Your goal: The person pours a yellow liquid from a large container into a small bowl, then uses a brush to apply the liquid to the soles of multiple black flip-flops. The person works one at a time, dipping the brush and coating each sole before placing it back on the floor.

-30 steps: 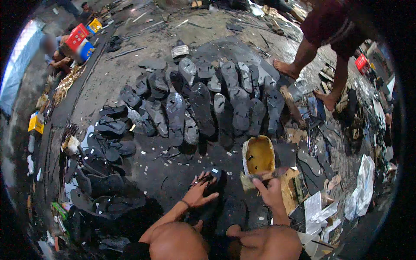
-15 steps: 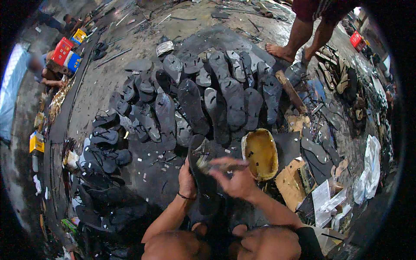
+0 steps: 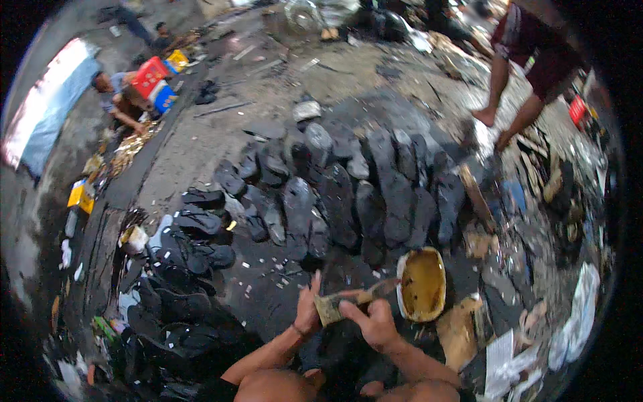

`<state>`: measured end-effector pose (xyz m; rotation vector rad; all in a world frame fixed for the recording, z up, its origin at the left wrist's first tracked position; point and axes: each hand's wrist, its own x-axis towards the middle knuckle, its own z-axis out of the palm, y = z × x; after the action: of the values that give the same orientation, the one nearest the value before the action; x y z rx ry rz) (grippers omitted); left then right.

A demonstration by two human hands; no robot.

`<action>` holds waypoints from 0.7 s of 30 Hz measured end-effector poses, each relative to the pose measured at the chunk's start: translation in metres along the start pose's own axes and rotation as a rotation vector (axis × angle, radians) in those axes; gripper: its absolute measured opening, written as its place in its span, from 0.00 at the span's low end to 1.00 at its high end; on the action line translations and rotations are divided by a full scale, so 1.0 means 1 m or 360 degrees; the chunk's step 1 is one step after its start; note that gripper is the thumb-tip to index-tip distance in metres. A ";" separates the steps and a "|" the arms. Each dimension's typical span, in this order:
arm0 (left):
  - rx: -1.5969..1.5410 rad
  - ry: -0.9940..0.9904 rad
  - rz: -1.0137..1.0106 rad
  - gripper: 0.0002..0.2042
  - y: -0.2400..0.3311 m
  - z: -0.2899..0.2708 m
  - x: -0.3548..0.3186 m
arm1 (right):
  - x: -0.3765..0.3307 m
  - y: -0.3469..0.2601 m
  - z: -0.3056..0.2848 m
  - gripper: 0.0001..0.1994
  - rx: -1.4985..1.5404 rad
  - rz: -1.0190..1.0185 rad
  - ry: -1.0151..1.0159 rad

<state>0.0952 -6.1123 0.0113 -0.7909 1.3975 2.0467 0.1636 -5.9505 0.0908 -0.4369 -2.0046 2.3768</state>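
Note:
My right hand (image 3: 376,326) is closed around a flat brush (image 3: 329,309) with a wide, glue-coated yellowish head. Its handle points up and right toward an oblong tub (image 3: 402,295) of amber, glue-like liquid. My left hand (image 3: 308,309) is raised beside the brush head, fingers stretched upward. Whether it touches the brush cannot be told, and no dark sole shows clearly in it; the area below the hands is dark and blurred. Beyond my hands, several black sandal soles (image 3: 337,208) lie in overlapping rows on a dark mat.
Black sandals with straps (image 3: 201,221) are heaped at the left. Torn cardboard (image 3: 459,335), papers and a white plastic bag (image 3: 576,315) lie at the right. A wooden stick (image 3: 477,199) rests by the soles. A person (image 3: 529,74) stands barefoot far right; others sit far left.
My view has shifted, so the scene sits lower and farther right. The brush has left the dark sole, which was upright in my left hand; that sole no longer shows clearly.

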 end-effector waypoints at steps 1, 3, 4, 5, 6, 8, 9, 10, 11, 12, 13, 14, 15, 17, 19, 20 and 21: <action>-0.0110 -0.0087 -0.0105 0.27 0.009 0.003 -0.024 | 0.007 0.008 -0.010 0.12 0.0001 0.0049 -0.0050; -0.0156 -0.0134 -0.0301 0.30 -0.007 -0.036 -0.045 | 0.019 -0.029 -0.042 0.13 0.0524 0.0241 0.0519; -0.0172 -0.0143 -0.0400 0.32 -0.015 -0.055 -0.054 | 0.024 -0.026 -0.042 0.13 0.0501 0.0143 0.0549; -0.0215 -0.0152 -0.0472 0.32 -0.024 -0.065 -0.060 | 0.026 -0.019 -0.042 0.13 0.0478 0.0046 0.0583; -0.0247 -0.0177 -0.0509 0.32 -0.024 -0.065 -0.059 | 0.028 -0.015 -0.042 0.14 0.0457 -0.0060 0.0618; -0.0238 -0.0223 -0.0556 0.33 -0.015 -0.054 -0.065 | 0.023 -0.013 -0.035 0.12 0.0215 -0.0010 0.0318; -0.0197 -0.0265 -0.0566 0.33 -0.007 -0.044 -0.060 | 0.024 -0.014 -0.034 0.12 0.0098 0.0011 0.0188; -0.0127 -0.0316 -0.0587 0.33 0.002 -0.029 -0.056 | 0.028 -0.012 -0.038 0.12 -0.0162 -0.0122 0.0142; -0.0079 -0.0366 -0.0632 0.34 0.008 -0.021 -0.055 | 0.028 -0.012 -0.034 0.12 -0.0103 -0.0113 0.0133; -0.0094 -0.0470 -0.0682 0.34 0.013 -0.015 -0.053 | 0.028 -0.017 -0.027 0.12 -0.0051 -0.0098 0.0149; -0.0732 -0.0991 -0.0771 0.34 0.007 -0.015 -0.045 | 0.028 -0.023 -0.022 0.12 0.0003 -0.0122 0.0160; -0.1248 -0.1516 -0.1010 0.35 -0.001 -0.019 -0.040 | 0.023 -0.023 -0.019 0.12 0.0007 -0.0118 0.0174; -0.1309 -0.1536 -0.0975 0.35 0.000 -0.016 -0.041 | 0.022 -0.025 -0.016 0.12 0.0011 -0.0143 0.0175; -0.0849 -0.1131 -0.0819 0.35 0.003 0.005 -0.040 | 0.023 -0.021 -0.025 0.12 -0.0012 -0.0157 0.0229; -0.0340 -0.0749 -0.0636 0.36 0.004 0.020 -0.038 | 0.022 -0.014 -0.032 0.12 -0.0064 -0.0129 0.0266; -0.0339 -0.0790 -0.0632 0.36 0.003 0.024 -0.036 | 0.021 -0.009 -0.030 0.12 0.0063 -0.0148 0.0270; -0.0340 -0.0808 -0.0635 0.36 0.009 0.030 -0.041 | 0.019 -0.004 -0.029 0.11 -0.0006 -0.0183 0.0296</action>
<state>0.1116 -6.0907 0.0552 -0.5244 0.6898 1.9117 0.1506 -5.9185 0.0869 -0.5072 -1.9002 2.1785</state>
